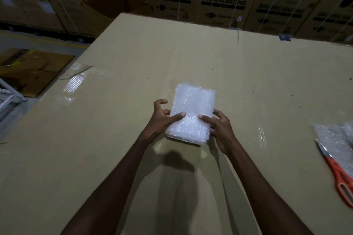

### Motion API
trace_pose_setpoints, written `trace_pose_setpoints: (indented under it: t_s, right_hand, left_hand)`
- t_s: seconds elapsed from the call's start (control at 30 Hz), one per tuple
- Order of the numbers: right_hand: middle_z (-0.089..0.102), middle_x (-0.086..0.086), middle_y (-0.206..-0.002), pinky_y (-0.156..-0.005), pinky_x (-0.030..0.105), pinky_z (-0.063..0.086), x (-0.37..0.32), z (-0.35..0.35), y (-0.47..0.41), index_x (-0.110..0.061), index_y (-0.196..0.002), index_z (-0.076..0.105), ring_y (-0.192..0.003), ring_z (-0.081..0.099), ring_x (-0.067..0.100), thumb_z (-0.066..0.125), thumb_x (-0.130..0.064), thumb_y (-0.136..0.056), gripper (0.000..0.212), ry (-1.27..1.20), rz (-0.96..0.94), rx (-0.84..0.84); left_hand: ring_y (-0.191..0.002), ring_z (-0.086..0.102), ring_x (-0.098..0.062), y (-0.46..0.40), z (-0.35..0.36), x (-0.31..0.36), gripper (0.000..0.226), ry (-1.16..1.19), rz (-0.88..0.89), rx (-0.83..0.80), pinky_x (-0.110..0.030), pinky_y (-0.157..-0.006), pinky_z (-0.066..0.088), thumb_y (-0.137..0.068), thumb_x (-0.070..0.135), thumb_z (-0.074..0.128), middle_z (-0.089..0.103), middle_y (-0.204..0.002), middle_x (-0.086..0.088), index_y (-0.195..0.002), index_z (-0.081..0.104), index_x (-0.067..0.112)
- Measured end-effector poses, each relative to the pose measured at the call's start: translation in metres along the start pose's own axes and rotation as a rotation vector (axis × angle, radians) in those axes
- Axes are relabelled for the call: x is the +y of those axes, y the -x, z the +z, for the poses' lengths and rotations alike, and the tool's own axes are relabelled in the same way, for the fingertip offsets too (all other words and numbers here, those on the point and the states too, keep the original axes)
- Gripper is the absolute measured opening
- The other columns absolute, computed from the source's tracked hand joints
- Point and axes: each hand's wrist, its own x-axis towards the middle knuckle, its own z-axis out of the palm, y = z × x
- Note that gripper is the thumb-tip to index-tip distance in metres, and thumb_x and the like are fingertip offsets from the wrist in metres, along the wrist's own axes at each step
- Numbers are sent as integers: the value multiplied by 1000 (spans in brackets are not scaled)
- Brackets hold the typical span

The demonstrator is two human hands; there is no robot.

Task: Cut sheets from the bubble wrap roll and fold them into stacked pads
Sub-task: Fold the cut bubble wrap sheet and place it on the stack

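Gripping opposite sides of a folded white bubble-wrap pad (191, 112), the left hand (161, 118) and right hand (219, 129) are seen with thumbs laid on top and fingers curled at the edges, the pad held low over the middle of a broad tan cardboard worktop (248, 74). The springy layers could be released and fan open if either grip is loosened. Orange-handled scissors (338, 175) are left beside loose clear bubble wrap (332, 135) at the right edge, where they could be knocked off.
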Motion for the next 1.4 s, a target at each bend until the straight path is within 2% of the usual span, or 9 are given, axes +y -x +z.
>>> trace_pose_setpoints:
  t_s: [0.2,0.37,0.5,0.6,0.73,0.93,1.17,1.27,1.4]
  right_hand:
    - [68,13,-120,-82,48,63,32,22,-8,-10,-124,55,-96,73,27,89,-20,-78,58,161,34,164]
    - [50,7,-142,-93,31,46,44,24,-1,-11,-141,46,-118,57,23,83,-34,-82,73,774,-349,237]
    - [34,24,-159,-114,40,35,45,32,-6,3,-150,40,-146,34,37,63,-15,-86,70,1020,-708,59]
    - [25,28,-163,-119,48,28,48,44,-13,7,-151,38,-153,18,46,60,15,-81,74,1169,-695,-106]
    - [16,30,-164,-125,56,18,61,37,-20,9,-154,27,-154,10,44,40,-6,-95,62,1210,-638,-185]
    - [-8,5,-170,-120,21,-14,72,29,-26,-9,-163,4,-154,-14,12,19,-61,-100,84,1324,-629,-157]
    - [-7,5,-171,-122,25,-13,71,27,-26,-12,-164,3,-155,-14,12,24,-58,-103,79,1336,-604,-176]
    - [-8,4,-171,-128,39,-2,56,26,-18,-13,-164,3,-155,-13,11,29,-55,-104,78,1261,-561,-233]
    - [6,0,-171,-126,36,4,26,12,6,-13,-163,14,-156,-2,9,38,-50,-103,75,1078,-633,-153]
  left_hand:
    - [-103,62,-24,-4,0,-42,76,-468,72,181,-41,-88,53,-84,47,74,59,-117,-4,-138,25,25]
    - [-139,38,-29,-5,1,-59,71,-857,489,250,-47,-102,42,-94,42,61,30,-158,-8,-153,28,23]
    - [-152,14,-29,-22,3,-62,67,-1227,660,37,-58,-115,25,-97,19,52,14,-166,-6,-157,24,20]
    - [-154,4,-25,-25,1,-65,63,-1375,625,-117,-58,-119,18,-97,16,30,5,-166,-6,-158,17,9]
    - [-151,21,-25,-32,-9,-65,65,-1376,671,-110,-58,-117,24,-96,28,19,20,-164,-11,-156,26,5]
    - [-153,0,-12,-41,-24,-74,67,-1295,663,-171,-50,-121,3,-101,48,15,0,-167,2,-160,6,16]
    - [-153,-4,-11,-42,-29,-73,69,-1293,628,-208,-52,-122,2,-101,53,14,-5,-167,4,-160,4,19]
    - [-154,3,-15,-39,-30,-58,74,-1325,633,-232,-57,-121,7,-97,56,9,1,-167,0,-159,11,15]
    - [-153,12,-18,-27,-24,-28,72,-1295,734,-187,-55,-120,12,-99,51,10,13,-166,-4,-156,26,10]
